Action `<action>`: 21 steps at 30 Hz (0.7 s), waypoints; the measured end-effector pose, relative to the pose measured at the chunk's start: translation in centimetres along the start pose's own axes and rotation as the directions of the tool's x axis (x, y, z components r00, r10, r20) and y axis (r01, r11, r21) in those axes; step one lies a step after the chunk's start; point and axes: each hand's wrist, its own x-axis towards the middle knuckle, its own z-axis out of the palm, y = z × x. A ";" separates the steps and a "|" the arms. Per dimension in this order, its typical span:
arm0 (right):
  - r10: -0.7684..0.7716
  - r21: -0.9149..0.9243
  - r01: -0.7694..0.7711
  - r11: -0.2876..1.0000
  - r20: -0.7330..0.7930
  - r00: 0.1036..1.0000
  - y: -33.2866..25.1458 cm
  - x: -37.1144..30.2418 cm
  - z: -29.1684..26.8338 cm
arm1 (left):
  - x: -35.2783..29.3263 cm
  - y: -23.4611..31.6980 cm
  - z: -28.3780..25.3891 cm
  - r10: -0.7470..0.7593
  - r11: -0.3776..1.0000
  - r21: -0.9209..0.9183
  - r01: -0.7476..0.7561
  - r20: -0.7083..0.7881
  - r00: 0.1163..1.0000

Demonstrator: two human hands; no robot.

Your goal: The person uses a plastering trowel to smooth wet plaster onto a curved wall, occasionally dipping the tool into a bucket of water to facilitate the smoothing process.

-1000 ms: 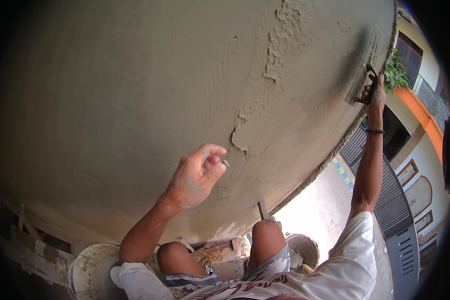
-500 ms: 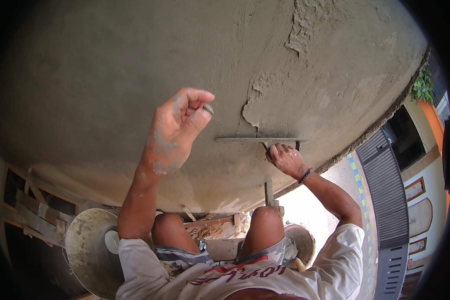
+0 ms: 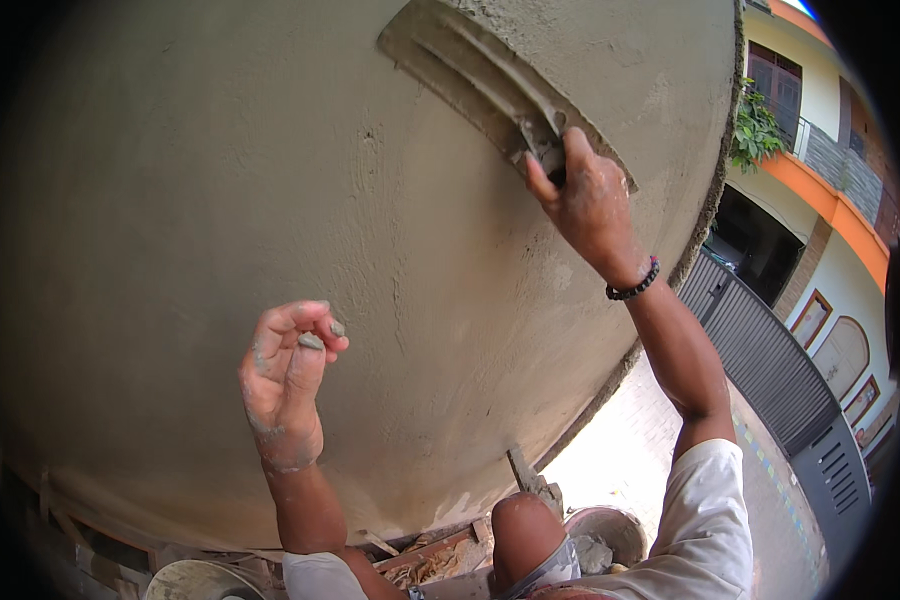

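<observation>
My right hand is wrapped round the handle of a plastering trowel, a long metal blade smeared with grey mortar. Tilted from upper left to lower right, the blade lies at the upper part of the grey plastered wall. Lower and to the left, my left hand is raised before the wall, its fingers loosely curled and apart from the thumb. Grey mortar sticks to its thumb tip, a fingertip and the wrist. I see no tool in it.
Below right, beside my knee, stands a bucket with grey mortar. Another bucket is at the lower left. Wood scraps lie at the wall's foot. Beyond the wall's right edge are a grey gate and a leafy plant.
My right hand has swept the trowel upward and turned its blade from level to slanted. The rough mortar patch near it now looks smoother. My left hand appears lower and further left; the view has shifted.
</observation>
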 end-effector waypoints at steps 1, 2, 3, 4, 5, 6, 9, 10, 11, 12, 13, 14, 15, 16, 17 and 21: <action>0.069 0.019 -0.067 0.998 -0.083 0.994 0.7 1.1 0.0 | -0.1 0.0 0.0 0.009 1.000 0.000 -0.009 -0.002 1.000; 0.137 0.040 -0.133 0.990 -0.164 0.977 1.5 2.2 -0.1 | -0.3 0.1 0.0 0.017 1.000 -0.004 -0.017 -0.002 1.000; 0.203 0.066 -0.193 0.979 -0.243 0.948 2.4 3.3 -0.3 | -0.5 0.2 0.1 0.026 1.000 -0.008 -0.026 -0.003 1.000; 0.217 0.080 -0.202 0.976 -0.327 0.920 3.9 4.0 -0.4 | -0.7 0.1 0.2 0.029 0.999 -0.016 -0.029 -0.011 1.000; 0.235 0.111 -0.208 0.972 -0.406 0.883 5.9 4.4 0.2 | -0.9 0.3 0.1 0.028 1.000 -0.010 -0.028 -0.009 1.000; 0.252 0.138 -0.211 0.968 -0.481 0.839 8.2 4.7 0.6 | -1.0 0.4 0.1 0.026 1.000 -0.007 -0.026 -0.006 1.000; 0.408 0.155 -0.383 0.911 -0.483 0.775 16.3 5.6 0.5 | -1.3 0.5 0.3 0.027 1.000 0.014 -0.028 0.020 0.999; 0.506 0.284 -0.421 0.861 -0.409 0.759 16.9 5.5 -0.3 | -1.4 0.6 0.5 0.023 1.000 0.017 -0.024 0.023 0.999; 0.592 0.404 -0.458 0.792 -0.322 0.739 17.5 5.5 -1.3 | -1.5 0.7 0.7 0.019 1.000 0.020 -0.020 0.026 0.999; 0.662 0.513 -0.491 0.704 -0.224 0.715 18.1 5.3 -2.0 | -1.4 0.8 0.9 0.025 0.999 0.024 -0.026 0.031 0.999; 0.687 0.557 -0.498 0.665 -0.194 0.700 19.6 5.0 -2.4 | -1.3 0.6 1.5 0.032 0.999 0.014 -0.033 0.045 0.998; 0.710 0.599 -0.504 0.623 -0.162 0.685 21.2 4.8 -2.4 | -1.2 0.4 2.0 0.038 0.999 0.004 -0.038 0.059 0.998; 0.731 0.638 -0.508 0.579 -0.129 0.670 22.9 4.3 -2.6 | -1.1 0.2 2.6 0.044 0.999 -0.007 -0.044 0.073 0.996; 0.749 0.647 -0.530 0.548 -0.097 0.656 23.6 3.7 -2.5 | -1.0 0.2 2.9 0.040 0.999 0.003 -0.040 0.086 0.996; 0.770 0.668 -0.542 0.510 -0.074 0.633 24.1 2.8 -2.2 | -1.0 0.1 3.3 0.035 0.999 0.013 -0.036 0.099 0.994; 0.843 0.699 -0.608 0.376 0.015 0.538 26.3 -4.6 0.6 | -1.2 -0.4 5.4 0.000 1.000 0.026 -0.004 0.136 0.991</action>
